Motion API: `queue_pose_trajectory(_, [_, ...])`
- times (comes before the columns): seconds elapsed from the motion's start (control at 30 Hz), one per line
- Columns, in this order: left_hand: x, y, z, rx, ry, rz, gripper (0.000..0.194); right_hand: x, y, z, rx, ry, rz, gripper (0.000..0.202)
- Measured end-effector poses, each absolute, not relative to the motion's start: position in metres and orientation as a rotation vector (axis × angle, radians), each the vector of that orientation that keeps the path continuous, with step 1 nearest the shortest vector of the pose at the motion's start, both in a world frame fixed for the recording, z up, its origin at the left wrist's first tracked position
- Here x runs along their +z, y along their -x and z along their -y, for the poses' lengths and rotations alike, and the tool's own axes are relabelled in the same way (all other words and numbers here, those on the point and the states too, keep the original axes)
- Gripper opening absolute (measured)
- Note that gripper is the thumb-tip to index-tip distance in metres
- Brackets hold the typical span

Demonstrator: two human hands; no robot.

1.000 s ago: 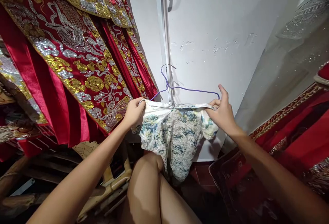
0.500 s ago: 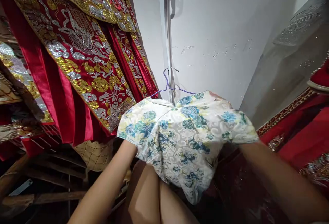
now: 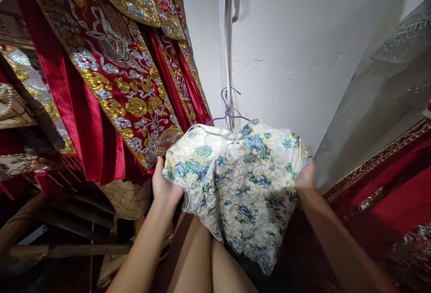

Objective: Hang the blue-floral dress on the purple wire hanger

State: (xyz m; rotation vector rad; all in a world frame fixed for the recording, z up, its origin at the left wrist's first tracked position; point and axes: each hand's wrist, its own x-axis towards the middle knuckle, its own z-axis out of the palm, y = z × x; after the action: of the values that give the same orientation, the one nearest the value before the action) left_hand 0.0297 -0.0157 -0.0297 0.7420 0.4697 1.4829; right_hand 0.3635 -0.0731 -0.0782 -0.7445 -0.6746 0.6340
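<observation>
Right around the middle, dipping toward five o'clock, is a short-sleeved floral blouse (image 3: 247, 172), off-white with blue, green and yellow blooms, hung on a thin purple wire hanger (image 3: 226, 112). Pretty big change from a second ago: back then both hands were pinching the shoulder edges, the fabric was bunched up narrow and one hanger arm stuck out bare toward two o'clock. Half a second ago the hands were buried under the sleeves. Now they've come back out at the cuffs, the sleeves are spread wide and the shoulders cover most of the hanger.

Left hand (image 3: 165, 189) is at eight o'clock, thumb up, against its cuff; right hand (image 3: 305, 176) is at four o'clock against the other one. Fingers are behind the cloth and the right one's blurry, so honestly can't tell if either is gripping or just touching.

As for stuff inside other stuff, the hanger's arms run into the blouse through the neckline, with the hook poking out at twelve, overlapping a white vertical strip (image 3: 229, 50) on the wall (image 3: 286, 28). Sequined red robe (image 3: 136, 107) fills ten o'clock, a pearl strand (image 3: 12, 96) sits out at nine, and wooden bars (image 3: 70, 251) cross at eight.
</observation>
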Motion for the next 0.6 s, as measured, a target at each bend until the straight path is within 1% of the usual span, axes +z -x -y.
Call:
queue_pose_trajectory(0.03, [-0.026,-0.028,0.019,1.486,-0.759,-0.476,0.049,-0.068,-0.368,0.072,0.683,0.705,0.638,0.042])
queue_pose_trajectory(0.1, [-0.015,-0.025,0.022,1.491,-0.823,-0.516,0.044,-0.041,-0.375,0.070,0.745,0.642,0.560,0.025])
queue_pose_trajectory(0.17, [-0.002,-0.020,0.020,1.482,-0.919,-0.587,0.040,-0.010,-0.375,0.064,0.723,0.598,0.529,0.008])
queue_pose_trajectory(0.2, [0.005,-0.016,0.018,1.467,-0.974,-0.630,0.042,0.006,-0.373,0.062,0.690,0.569,0.545,0.006])
queue_pose_trajectory(0.3, [0.018,-0.006,0.010,1.438,-1.221,-0.806,0.052,0.040,-0.355,0.060,0.674,0.498,0.743,0.018])
queue_pose_trajectory(0.37, [0.019,-0.001,0.005,1.454,-1.458,-0.928,0.055,0.047,-0.335,0.071,0.717,0.516,0.907,0.025])
queue_pose_trajectory(0.4, [0.016,0.000,0.003,1.462,-1.585,-0.974,0.052,0.046,-0.323,0.081,0.760,0.546,1.001,0.027])
queue_pose_trajectory(0.5, [-0.008,-0.002,-0.005,1.503,-1.789,-1.003,0.032,0.034,-0.288,0.115,0.956,0.606,1.427,0.031])
queue_pose_trajectory(0.53, [-0.018,-0.003,-0.008,1.537,-1.769,-0.977,0.031,0.031,-0.279,0.126,1.032,0.542,1.640,0.037])
queue_pose_trajectory(0.6, [-0.038,-0.008,-0.014,1.633,-1.634,-0.900,0.035,0.026,-0.267,0.140,1.158,0.319,2.064,0.056])
